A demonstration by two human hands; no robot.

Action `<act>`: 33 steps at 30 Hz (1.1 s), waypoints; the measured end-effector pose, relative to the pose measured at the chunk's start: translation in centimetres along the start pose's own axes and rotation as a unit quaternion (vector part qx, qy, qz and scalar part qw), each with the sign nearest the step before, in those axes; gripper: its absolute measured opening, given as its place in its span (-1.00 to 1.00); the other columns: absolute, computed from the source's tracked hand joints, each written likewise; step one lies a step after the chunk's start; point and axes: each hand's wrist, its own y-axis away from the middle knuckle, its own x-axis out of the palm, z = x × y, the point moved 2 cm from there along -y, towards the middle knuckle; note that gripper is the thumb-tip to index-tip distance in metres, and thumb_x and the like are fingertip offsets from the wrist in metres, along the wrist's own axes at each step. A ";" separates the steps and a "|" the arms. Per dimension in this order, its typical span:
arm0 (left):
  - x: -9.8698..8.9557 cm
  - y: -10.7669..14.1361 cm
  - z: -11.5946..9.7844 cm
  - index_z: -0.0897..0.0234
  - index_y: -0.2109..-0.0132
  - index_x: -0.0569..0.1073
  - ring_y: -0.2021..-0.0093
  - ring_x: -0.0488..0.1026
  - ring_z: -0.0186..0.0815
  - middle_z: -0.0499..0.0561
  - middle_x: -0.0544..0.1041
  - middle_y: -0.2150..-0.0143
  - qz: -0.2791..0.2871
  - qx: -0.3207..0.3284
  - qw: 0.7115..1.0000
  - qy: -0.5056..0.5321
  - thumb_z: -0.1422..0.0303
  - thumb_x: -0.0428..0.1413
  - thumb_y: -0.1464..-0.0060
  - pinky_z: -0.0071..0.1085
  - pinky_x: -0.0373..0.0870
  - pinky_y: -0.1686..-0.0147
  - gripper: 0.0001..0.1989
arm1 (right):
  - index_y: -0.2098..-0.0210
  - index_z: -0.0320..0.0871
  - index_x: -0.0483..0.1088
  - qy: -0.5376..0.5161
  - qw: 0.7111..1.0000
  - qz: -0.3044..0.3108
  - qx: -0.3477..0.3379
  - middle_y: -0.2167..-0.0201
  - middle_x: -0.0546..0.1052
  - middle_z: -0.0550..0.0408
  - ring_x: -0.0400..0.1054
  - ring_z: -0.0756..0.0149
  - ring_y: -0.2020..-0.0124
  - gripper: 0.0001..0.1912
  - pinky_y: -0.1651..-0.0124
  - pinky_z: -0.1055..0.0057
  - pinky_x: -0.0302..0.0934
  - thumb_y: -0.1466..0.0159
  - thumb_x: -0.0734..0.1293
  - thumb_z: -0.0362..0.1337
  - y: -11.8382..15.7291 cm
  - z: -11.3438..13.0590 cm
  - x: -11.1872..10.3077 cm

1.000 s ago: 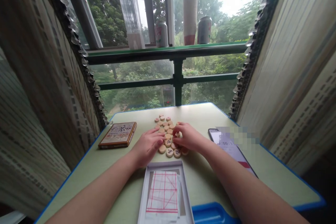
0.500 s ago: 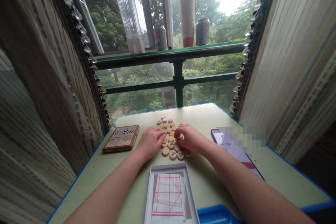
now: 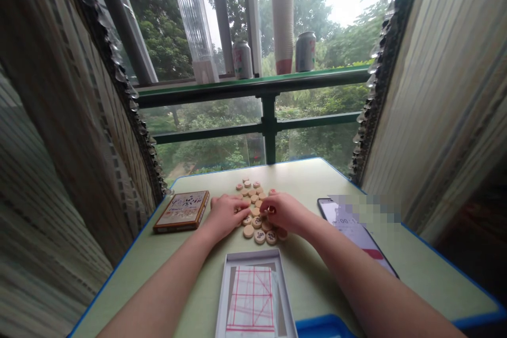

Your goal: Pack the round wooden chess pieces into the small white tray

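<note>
xiangqi discs (image 3: 256, 210): cluster running near-far, between both hands | left hand (image 3: 226, 214): flat, loosely spread on left edge | right hand (image 3: 285, 212): curled, fingertips pinching one disc at right edge, equally near

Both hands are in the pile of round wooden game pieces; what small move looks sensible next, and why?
Probably the right hand should carry the piece it seems to pinch over to the open white box holding the red-lined folded sheet. That box sits just nearer than the round wooden game pieces, while the left hand rests on the pile's edge. Whether the grip truly holds a piece is hard to tell.
</note>
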 end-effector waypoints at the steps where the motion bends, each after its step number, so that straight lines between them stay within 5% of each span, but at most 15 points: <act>1: 0.0 0.0 0.0 0.15 0.18 0.59 0.03 0.41 -0.13 0.07 0.57 0.11 -0.001 0.000 1.000 0.009 0.20 0.09 -0.05 -0.14 0.17 -0.04 -0.74 | 0.33 -0.17 0.56 -0.002 1.000 0.001 -0.007 0.38 0.55 0.06 0.37 0.36 0.39 -0.66 0.30 0.51 0.19 0.00 0.25 -0.56 0.0 0.0 0.0; 12: 0.4 -0.2 0.2 0.27 0.24 0.55 0.20 0.47 -0.25 0.04 0.56 0.25 -0.045 -0.027 0.992 0.111 0.34 0.15 0.03 -0.31 0.32 0.13 -0.82 | 0.42 -0.17 0.56 -0.025 0.998 0.013 -0.051 0.43 0.56 0.08 0.37 0.38 0.42 -0.73 0.32 0.52 0.20 -0.01 0.28 -0.55 0.0 -0.3 0.2; 19: 0.3 -0.1 -0.1 0.28 0.34 0.52 0.26 0.46 -0.30 0.01 0.52 0.31 -0.075 0.015 0.989 0.123 0.46 0.13 0.03 -0.35 0.35 0.17 -0.92 | 0.37 -0.18 0.56 -0.015 1.000 -0.025 -0.004 0.35 0.53 0.03 0.37 0.37 0.38 -0.69 0.27 0.49 0.20 -0.03 0.24 -0.57 -0.2 -1.1 0.0; 24: 0.1 -0.3 0.1 0.30 0.36 0.52 0.26 0.46 -0.30 0.02 0.51 0.32 -0.102 0.056 0.985 0.124 0.59 0.09 0.06 -0.36 0.37 0.16 -0.84 | 0.40 -0.19 0.54 -0.019 0.998 -0.051 -0.030 0.36 0.52 0.02 0.35 0.35 0.34 -0.73 0.22 0.45 0.19 -0.07 0.24 -0.56 -0.1 -0.8 -0.3; 33: 0.1 0.1 0.1 0.26 0.36 0.57 0.23 0.49 -0.29 0.01 0.58 0.27 -0.052 0.061 0.992 0.100 0.66 0.02 0.11 -0.34 0.40 0.10 -0.70 | 0.41 -0.20 0.53 -0.029 0.996 -0.077 -0.046 0.38 0.52 0.01 0.35 0.33 0.32 -0.75 0.23 0.45 0.20 -0.08 0.25 -0.55 0.2 -0.6 -0.6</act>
